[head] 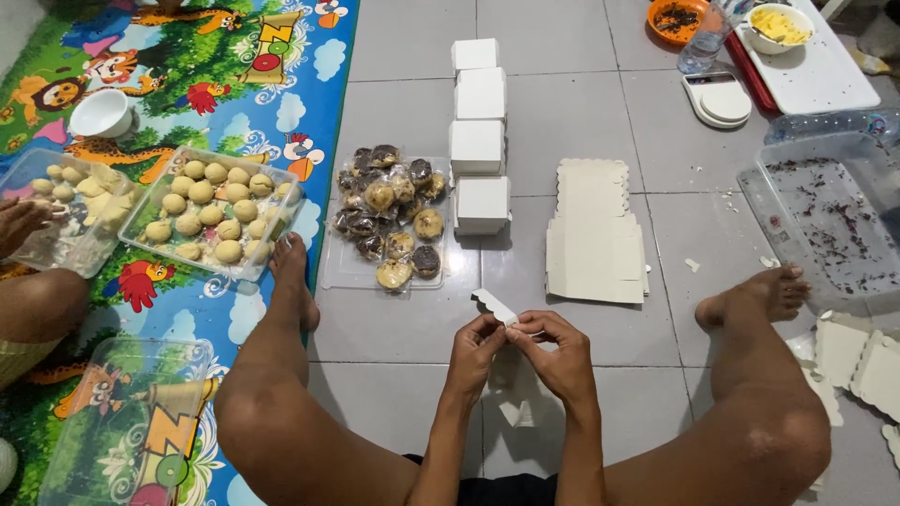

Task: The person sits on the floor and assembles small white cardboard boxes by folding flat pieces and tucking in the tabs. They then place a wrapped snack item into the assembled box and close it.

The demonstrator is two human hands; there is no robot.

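My left hand (pixel 473 351) and my right hand (pixel 555 349) meet low in the middle, between my bare legs, and both pinch a small flat white cardboard box blank (pixel 497 306) with a scalloped edge. Ahead of them on the tiled floor lies a stack of flat white box blanks (pixel 594 234). A row of several folded white boxes (pixel 480 141) runs away from me. To the left of that row, a clear tray (pixel 337 272) holds wrapped brown and pale cookies (pixel 394 215).
On the colourful play mat (pixel 281 84) at left stand clear tubs of pale dough balls (pixel 208 211), a white bowl (pixel 101 112) and another person's hand (pixel 21 225). At right are a clear tray with crumbs (pixel 825 225), a kitchen scale (pixel 717 98), an orange bowl (pixel 677 19) and loose blanks (pixel 858 361).
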